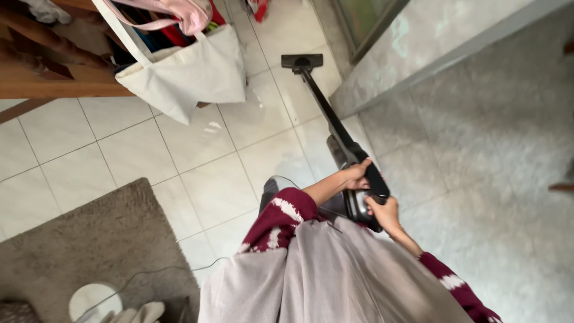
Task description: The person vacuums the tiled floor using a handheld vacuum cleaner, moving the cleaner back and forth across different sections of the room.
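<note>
A black stick vacuum cleaner (327, 107) stretches across the white tiled floor (197, 161), its floor head (302, 61) lying flat on the tiles far ahead. My left hand (357, 174) grips the vacuum's upper body near the handle. My right hand (385, 212) holds the handle just below it, beside the dark dust canister (354, 206). Both arms wear maroon sleeves with white marks, and a grey garment covers my front at the bottom of the view.
A white tote bag (185, 75) hangs from wooden furniture (54, 84) at the upper left. A grey rug (89, 239) lies at the lower left with a thin cable (155, 272) across it. A grey marbled wall (472, 131) runs along the right.
</note>
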